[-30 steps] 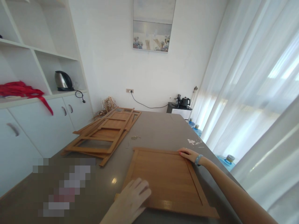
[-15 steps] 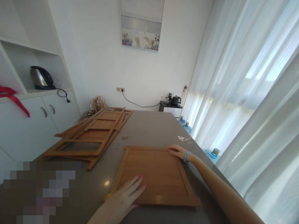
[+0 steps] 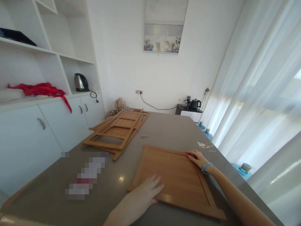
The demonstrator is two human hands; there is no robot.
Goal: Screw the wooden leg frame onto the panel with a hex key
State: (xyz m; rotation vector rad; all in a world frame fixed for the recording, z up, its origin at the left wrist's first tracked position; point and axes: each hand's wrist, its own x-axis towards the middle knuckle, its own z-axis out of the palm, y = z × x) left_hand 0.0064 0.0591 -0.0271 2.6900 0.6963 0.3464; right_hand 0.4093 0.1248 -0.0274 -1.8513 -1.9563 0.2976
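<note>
A square wooden panel with a raised frame lies flat on the grey table in front of me. My left hand rests on its near left part, fingers stretched out over the wood and the thumb by the near edge. At the far right corner, my right hand lies over the frame with its fingers extended. A light blue band circles my right wrist. Beyond the panel, a small cluster of metal hardware sits on the table, too small to make out piece by piece.
Several wooden frames are stacked at the table's far left. White scraps lie near the right edge. A blurred-out patch covers something at left. Shelves with a kettle, a curtain and water bottles surround the table.
The view has swung to the left, so more shelving shows and everything sits further right. The panel looks slightly turned. Both hands stay on it in about the same places.
</note>
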